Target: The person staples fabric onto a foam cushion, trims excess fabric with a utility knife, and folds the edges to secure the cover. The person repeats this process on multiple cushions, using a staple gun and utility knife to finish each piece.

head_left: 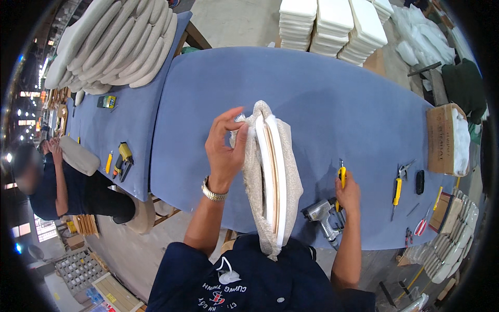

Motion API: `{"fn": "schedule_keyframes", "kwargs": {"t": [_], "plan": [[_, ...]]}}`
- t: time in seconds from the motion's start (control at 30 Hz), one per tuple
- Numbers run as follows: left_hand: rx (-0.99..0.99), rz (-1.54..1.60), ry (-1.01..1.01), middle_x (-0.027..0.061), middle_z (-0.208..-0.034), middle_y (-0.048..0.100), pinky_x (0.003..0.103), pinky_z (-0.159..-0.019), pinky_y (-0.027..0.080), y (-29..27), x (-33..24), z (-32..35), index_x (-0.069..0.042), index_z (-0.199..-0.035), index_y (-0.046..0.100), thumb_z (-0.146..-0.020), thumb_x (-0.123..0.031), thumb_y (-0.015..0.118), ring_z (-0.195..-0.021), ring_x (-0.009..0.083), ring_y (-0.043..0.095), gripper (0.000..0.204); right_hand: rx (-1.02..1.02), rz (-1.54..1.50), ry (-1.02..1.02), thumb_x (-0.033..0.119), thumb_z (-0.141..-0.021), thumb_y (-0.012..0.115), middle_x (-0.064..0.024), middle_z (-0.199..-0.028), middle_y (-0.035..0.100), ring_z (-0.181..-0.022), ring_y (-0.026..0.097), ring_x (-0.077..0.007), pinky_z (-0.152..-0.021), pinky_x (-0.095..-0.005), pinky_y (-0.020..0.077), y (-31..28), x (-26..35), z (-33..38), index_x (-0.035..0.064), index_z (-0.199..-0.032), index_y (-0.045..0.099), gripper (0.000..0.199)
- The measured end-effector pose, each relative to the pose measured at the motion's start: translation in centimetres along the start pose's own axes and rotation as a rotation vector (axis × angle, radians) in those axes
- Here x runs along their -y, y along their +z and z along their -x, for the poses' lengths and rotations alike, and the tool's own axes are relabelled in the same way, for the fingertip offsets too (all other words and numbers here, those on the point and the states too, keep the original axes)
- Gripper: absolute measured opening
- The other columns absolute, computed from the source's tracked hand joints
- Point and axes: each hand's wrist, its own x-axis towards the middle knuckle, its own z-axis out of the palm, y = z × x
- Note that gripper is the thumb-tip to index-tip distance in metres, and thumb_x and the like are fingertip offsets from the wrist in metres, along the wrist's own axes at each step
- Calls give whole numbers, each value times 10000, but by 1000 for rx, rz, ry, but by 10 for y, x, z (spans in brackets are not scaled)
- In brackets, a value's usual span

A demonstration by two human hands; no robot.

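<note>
A seat cushion (279, 171) stands on its edge in front of me, with a thin plywood board (270, 171) between white padding layers. Its beige fabric cover (253, 177) hangs loose around both sides. At the cover's upper left edge, the curled fingers and thumb of my left hand (226, 143) close on the fabric, where a bit of white padding shows. To the right, my right hand (348, 193) is wrapped round a yellow utility knife (342, 174), its tip pointing away from me. Just left of that hand, a silver staple gun (323, 214) lies on the blue table (218, 78).
Right on the table lie a yellow-handled tool (397, 191), a black object (420, 182) and red-handled scissors (422, 224), beside a cardboard box (441, 140). Beige cushions (119, 41) are piled far left. White foam stacks (332, 23) stand beyond. A co-worker (57, 182) handles a cushion at left.
</note>
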Motion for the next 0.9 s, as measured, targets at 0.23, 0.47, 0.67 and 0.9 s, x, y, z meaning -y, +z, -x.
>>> {"fn": "schedule_keyframes", "kwargs": {"t": [0.23, 0.47, 0.67, 0.9], "plan": [[-198, 156, -481, 121, -1192, 703, 301, -866, 551, -15, -11, 48, -1, -1070, 690, -980, -83, 689, -1051, 142, 668, 122, -274, -171, -377, 220, -1006, 612, -179, -1032, 715, -879, 708, -347, -808, -439, 566, 6, -14, -11, 53, -1375, 558, 408], [146, -31, 94, 134, -1227, 692, 383, -948, 522, 23, -100, 62, -50, -1000, 763, -768, 32, 790, -1128, 297, 661, 247, 480, -1152, -522, 225, -1106, 472, -68, -952, 690, -814, 663, -122, -753, -270, 539, -50, 129, 59, 6, -1327, 587, 332], [606, 89, 18, 232, -1550, 417, 516, -1196, 312, 45, -98, 66, -93, -1468, 538, -787, -255, 843, -1467, 397, 384, 763, 203, -1297, -355, 246, -1118, 435, -65, -831, 667, -705, 650, -120, -667, -261, 530, -32, 63, 65, -18, -1202, 609, 327], [376, -560, -148, 282, -1555, 395, 444, -1220, 284, 63, 53, -13, 64, -1519, 357, -798, -429, 848, -1441, 395, 389, 1002, -13, -620, 340, 207, -1045, 495, -97, -687, 682, -569, 662, -184, -564, -347, 533, 32, -217, 176, 2, -975, 643, 263]]}}
